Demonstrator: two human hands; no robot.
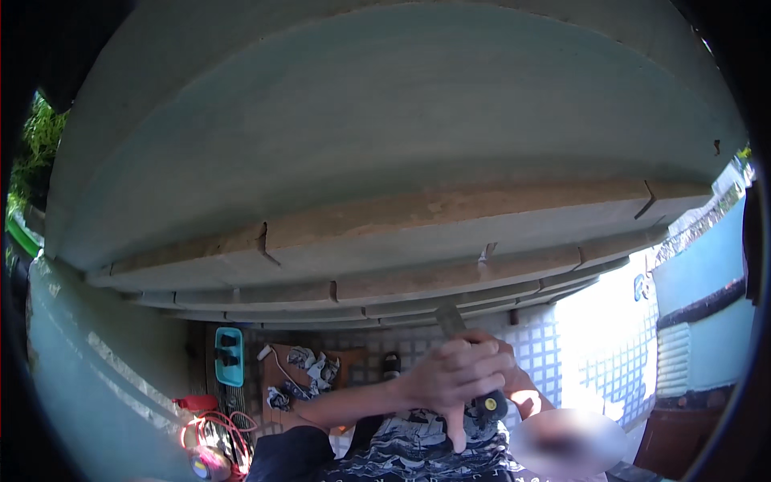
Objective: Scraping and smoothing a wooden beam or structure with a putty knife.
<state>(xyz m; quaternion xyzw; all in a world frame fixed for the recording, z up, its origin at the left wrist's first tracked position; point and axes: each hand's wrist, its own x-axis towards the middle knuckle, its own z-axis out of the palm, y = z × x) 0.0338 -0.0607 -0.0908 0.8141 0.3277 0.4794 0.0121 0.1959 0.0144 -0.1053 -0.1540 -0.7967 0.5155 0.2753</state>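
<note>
At the lower centre, below a bank of pale, notched ledges (450, 207), two bare hands meet in front of the wearer's body. The left hand (459, 377) curls its fingers around a flat-bladed tool (451, 321), its thumb pointing down; the tool's blade points up towards the lowest ledges, and its dark butt shows beneath the palm. The right hand (507, 353) is close behind, largely hidden, so whether it also grips cannot be told. The likeliest trouble is a slip: if the blade skids off an edge, or catches in a notch, it could jump, knocking knuckles or chipping a ledge. A lost grip could drop it onto the tiled floor (536, 341).
</note>
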